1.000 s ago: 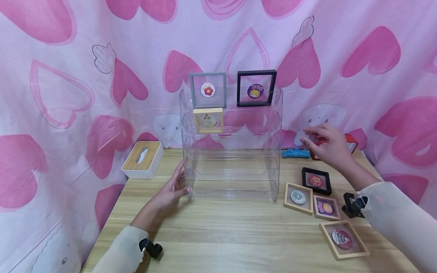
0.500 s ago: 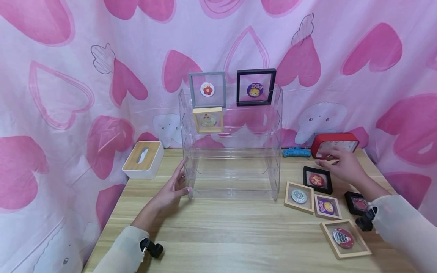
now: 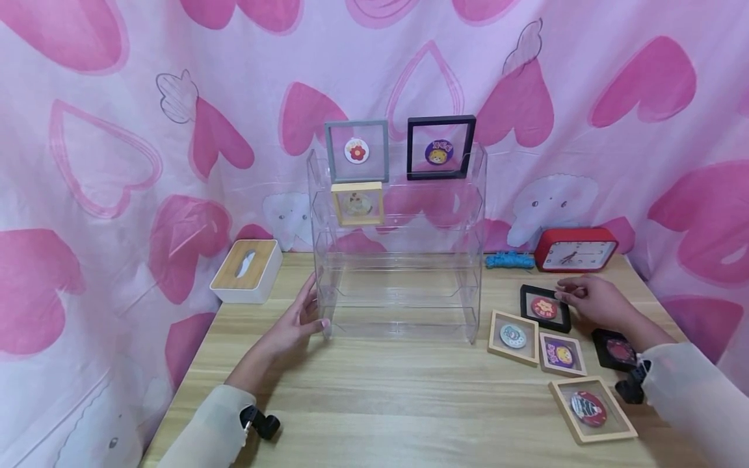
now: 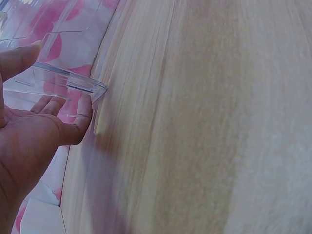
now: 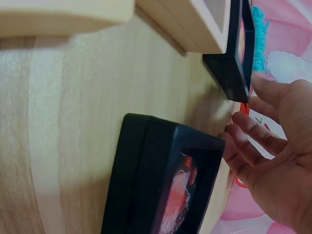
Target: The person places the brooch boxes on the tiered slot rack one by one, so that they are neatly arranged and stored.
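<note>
A clear acrylic tiered display rack [image 3: 398,299] stands mid-table. My left hand [image 3: 298,320] grips its lower left side, thumb in front and fingers behind; in the left wrist view the hand [image 4: 36,122] holds the clear panel [image 4: 73,80]. At the right, my right hand [image 3: 593,300] reaches the upper right edge of a black square frame [image 3: 545,308] with a red badge. In the right wrist view its thumb overlaps that frame's corner [image 5: 238,73], and the fingers are loosely bent beside it. On the rack sit a grey frame [image 3: 357,151], a black frame [image 3: 440,148] and a small wooden frame [image 3: 357,204].
Around the right hand lie wooden frames [image 3: 513,337] with badges, a pinkish frame [image 3: 562,355], a larger wooden frame [image 3: 592,409] and another black frame [image 3: 614,350]. Behind are a red clock [image 3: 576,250] and blue cord [image 3: 510,260]. A tissue box [image 3: 246,271] stands left.
My right hand has come down from near the red clock to the black frame with the red badge, uncovering the clock. My left hand has stayed on the rack.
</note>
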`<control>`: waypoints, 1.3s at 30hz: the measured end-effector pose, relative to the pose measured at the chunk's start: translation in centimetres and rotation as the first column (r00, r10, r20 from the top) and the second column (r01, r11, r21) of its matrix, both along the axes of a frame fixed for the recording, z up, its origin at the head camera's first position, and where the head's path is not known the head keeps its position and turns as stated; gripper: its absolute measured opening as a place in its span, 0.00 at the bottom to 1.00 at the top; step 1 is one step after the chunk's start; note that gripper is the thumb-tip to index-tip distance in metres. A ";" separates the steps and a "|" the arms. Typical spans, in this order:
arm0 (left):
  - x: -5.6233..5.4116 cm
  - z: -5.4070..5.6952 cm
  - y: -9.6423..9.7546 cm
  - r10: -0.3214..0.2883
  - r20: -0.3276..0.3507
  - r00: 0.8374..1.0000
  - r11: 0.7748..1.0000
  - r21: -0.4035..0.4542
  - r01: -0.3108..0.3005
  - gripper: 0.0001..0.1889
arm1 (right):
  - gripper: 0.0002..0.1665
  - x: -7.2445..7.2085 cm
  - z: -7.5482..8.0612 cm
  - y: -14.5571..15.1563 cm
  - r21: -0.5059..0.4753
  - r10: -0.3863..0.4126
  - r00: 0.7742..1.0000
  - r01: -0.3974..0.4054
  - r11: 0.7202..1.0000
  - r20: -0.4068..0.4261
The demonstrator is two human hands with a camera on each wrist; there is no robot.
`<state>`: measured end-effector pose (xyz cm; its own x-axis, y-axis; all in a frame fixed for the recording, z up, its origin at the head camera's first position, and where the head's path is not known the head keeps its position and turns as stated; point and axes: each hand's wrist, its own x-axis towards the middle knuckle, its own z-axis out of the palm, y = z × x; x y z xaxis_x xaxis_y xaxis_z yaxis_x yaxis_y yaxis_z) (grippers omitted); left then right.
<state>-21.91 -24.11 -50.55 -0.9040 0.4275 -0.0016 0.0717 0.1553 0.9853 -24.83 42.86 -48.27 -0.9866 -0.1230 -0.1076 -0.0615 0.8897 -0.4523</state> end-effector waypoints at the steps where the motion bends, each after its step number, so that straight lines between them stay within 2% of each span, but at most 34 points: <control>1: 0.0 0.0 0.0 -0.002 0.001 1.000 1.000 0.004 0.002 0.59 | 0.29 -0.1 -0.1 0.1 0.004 0.004 1.000 -0.004 1.000 0.000; 8: 0.0 -0.1 0.2 -0.010 -0.009 1.000 1.000 0.021 0.010 0.59 | 0.22 -0.2 -0.2 -0.3 0.045 0.035 0.998 -0.033 0.998 -0.049; 15: 0.0 0.1 0.2 -0.011 -0.010 1.000 1.000 0.026 0.012 0.60 | 0.21 -0.3 -0.1 -0.5 0.039 0.019 1.000 -0.019 0.999 -0.006; 24: -0.1 -0.1 0.1 -0.021 -0.035 0.999 0.999 0.026 0.022 0.60 | 0.18 -0.6 -0.4 -0.5 0.057 0.018 0.997 -0.014 0.998 -0.069; 39: 0.0 0.0 0.0 -0.008 -0.020 1.000 1.000 0.001 0.008 0.59 | 0.20 0.7 1.0 -0.5 -0.034 -0.080 0.989 0.076 0.997 -0.122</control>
